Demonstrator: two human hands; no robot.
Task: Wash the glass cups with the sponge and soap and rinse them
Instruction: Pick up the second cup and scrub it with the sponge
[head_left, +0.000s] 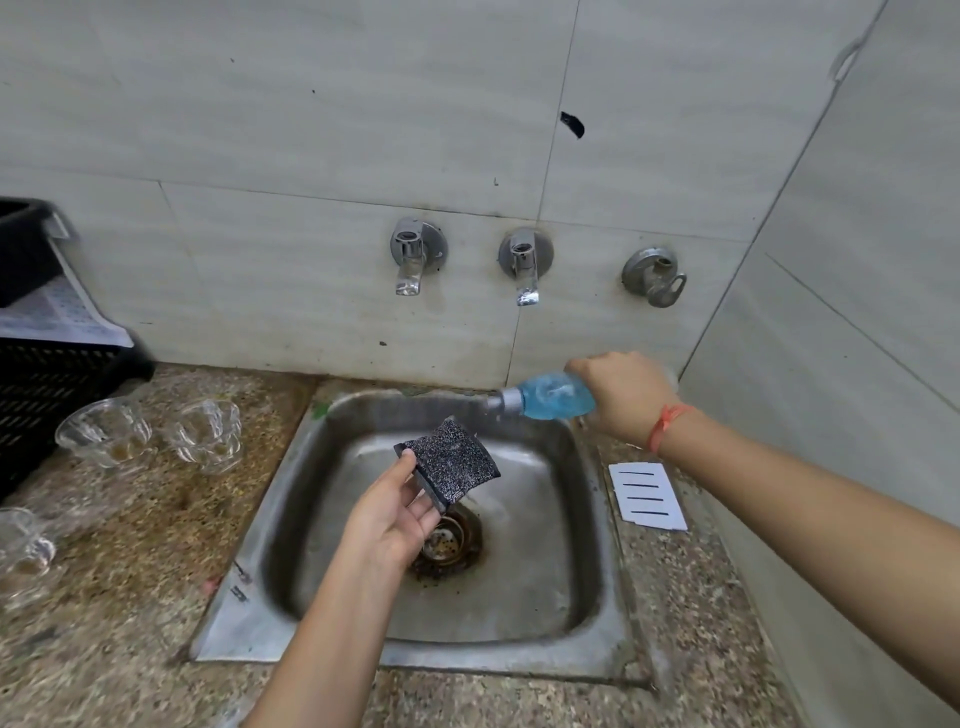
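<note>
The step in hand looks like loading the sponge with soap before any cup is touched. At the lower centre of the frame the person's left grip (395, 514) pinches the dark speckled sponge (452, 460) by its lower corner, thumb on top and fingers beneath, so that the sponge's broad face is turned up above the steel sink (249, 618), just above the drain (447, 540). At the right of the frame the right grip (621, 395) is wrapped round the blue soap bottle (556, 397), which lies close to level with its grey nozzle pointing toward the sponge; nozzle and sponge are near each other but apart, and whether any soap is leaving the nozzle cannot be told. To do this well, the nozzle probably needs to come over the middle of the sponge and tip downward, with the sponge held flat so the soap settles on it and does not run into the drain. A short, light squeeze should be enough. Three glass cups wait on the speckled desk (130, 597) at the left of the frame: two side by side (104, 431) (208, 434) near a black basket (47, 395), and a third (23, 540) at the left edge. They show brownish dregs, so none appears washed yet. Both wall taps (413, 257) (524, 265) at the centre show no water running, so wetting the sponge may also be worth doing before scrubbing.
</note>
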